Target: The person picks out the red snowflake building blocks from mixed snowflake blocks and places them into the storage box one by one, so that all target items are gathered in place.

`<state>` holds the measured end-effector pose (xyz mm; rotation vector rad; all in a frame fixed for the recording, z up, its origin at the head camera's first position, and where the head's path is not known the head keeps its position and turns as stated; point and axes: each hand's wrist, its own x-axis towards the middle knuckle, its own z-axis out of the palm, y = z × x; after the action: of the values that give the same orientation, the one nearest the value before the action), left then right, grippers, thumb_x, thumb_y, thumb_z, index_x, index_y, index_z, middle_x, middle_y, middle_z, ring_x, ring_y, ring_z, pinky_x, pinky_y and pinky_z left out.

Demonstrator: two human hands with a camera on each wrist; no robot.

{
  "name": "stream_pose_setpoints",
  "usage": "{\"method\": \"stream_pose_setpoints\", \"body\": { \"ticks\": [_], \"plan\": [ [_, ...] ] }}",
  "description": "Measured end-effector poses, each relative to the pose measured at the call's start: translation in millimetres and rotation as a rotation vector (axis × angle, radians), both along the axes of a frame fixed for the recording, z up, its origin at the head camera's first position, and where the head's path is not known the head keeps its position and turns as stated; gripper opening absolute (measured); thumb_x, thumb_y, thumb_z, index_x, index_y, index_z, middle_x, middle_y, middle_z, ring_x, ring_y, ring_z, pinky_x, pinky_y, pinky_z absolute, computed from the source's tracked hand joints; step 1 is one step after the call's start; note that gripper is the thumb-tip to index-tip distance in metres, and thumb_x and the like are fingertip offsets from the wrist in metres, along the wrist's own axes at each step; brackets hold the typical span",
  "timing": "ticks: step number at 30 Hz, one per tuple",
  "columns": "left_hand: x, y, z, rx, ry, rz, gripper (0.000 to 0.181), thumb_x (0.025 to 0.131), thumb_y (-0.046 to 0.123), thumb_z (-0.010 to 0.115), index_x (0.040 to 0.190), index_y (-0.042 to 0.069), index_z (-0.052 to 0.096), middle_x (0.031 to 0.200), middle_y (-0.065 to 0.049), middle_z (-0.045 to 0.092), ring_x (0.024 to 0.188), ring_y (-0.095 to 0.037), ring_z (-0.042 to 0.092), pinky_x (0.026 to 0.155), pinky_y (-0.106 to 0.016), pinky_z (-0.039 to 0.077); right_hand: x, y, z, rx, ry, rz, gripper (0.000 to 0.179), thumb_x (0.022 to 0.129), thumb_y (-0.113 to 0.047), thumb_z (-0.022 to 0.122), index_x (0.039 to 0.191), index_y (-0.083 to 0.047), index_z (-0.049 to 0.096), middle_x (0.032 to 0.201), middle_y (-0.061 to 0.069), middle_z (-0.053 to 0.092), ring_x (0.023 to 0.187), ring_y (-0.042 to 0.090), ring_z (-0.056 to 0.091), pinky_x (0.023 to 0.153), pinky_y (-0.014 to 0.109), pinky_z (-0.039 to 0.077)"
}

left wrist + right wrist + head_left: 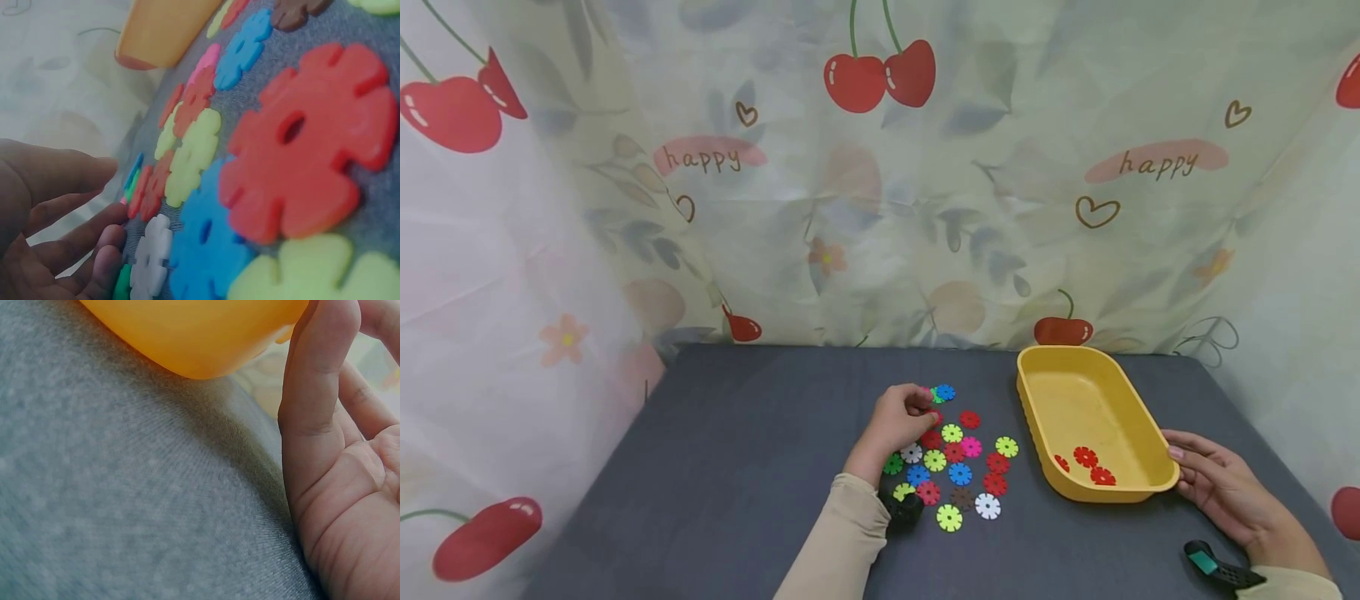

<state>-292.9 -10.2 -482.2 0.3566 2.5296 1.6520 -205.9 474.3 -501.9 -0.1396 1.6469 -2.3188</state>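
My left hand (901,421) reaches over the far left of a scatter of flower-shaped plastic discs, fingers loosely bent. Its thumb tip overlaps a red disc (937,415) in the head view. In the left wrist view, thumb and fingers stand apart, with nothing between them and a white disc (150,256) close by. Green and blue discs (945,392) lie just beyond the fingertips. My right hand (1225,483) touches the right rim of a yellow tray (1090,400) with mostly straight fingers. Several red discs (1086,457) lie at the tray's near end.
Across the grey table (760,467), more discs lie in yellow, red, blue, pink, brown and white, such as a near yellow one (949,517). A patterned cloth (880,250) hangs behind the table and at both sides. Each wrist wears a black band (904,510).
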Motion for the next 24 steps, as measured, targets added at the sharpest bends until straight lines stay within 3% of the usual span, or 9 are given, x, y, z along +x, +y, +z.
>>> {"method": "stream_pose_setpoints", "body": {
  "ticks": [9,15,24],
  "plan": [
    [-2.9,2.0,-6.2,-0.023,-0.002,0.01,0.028,0.095,0.008,0.078,0.121,0.002,0.072,0.12,-0.015,0.071,0.1,-0.023,0.062,0.09,-0.043,0.056,-0.8,-0.2,0.0,0.018,-0.001,-0.017,0.045,0.114,-0.002,0.039,0.126,-0.022,0.077,0.115,-0.002,0.079,0.092,0.012,0.076,0.077,0.027,0.063],
    [0.1,6.7,-6.0,-0.075,0.011,0.014,0.027,0.093,0.0,0.076,0.119,0.003,0.073,0.116,-0.014,0.07,0.097,-0.023,0.06,0.085,-0.042,0.057,0.1,-0.2,-0.1,0.011,0.0,-0.016,0.045,0.114,-0.002,0.038,0.126,-0.022,0.077,0.116,-0.002,0.079,0.093,0.012,0.076,0.077,0.027,0.063],
    [2.1,5.8,-2.2,-0.076,0.018,-0.003,0.024,0.091,-0.002,0.075,0.115,0.001,0.074,0.107,-0.016,0.067,0.086,-0.02,0.054,0.076,-0.035,0.052,0.5,-0.8,-0.5,-0.006,0.011,-0.006,0.046,0.114,-0.001,0.037,0.127,-0.02,0.076,0.117,-0.001,0.079,0.095,0.013,0.076,0.078,0.027,0.063]
  ]
}}
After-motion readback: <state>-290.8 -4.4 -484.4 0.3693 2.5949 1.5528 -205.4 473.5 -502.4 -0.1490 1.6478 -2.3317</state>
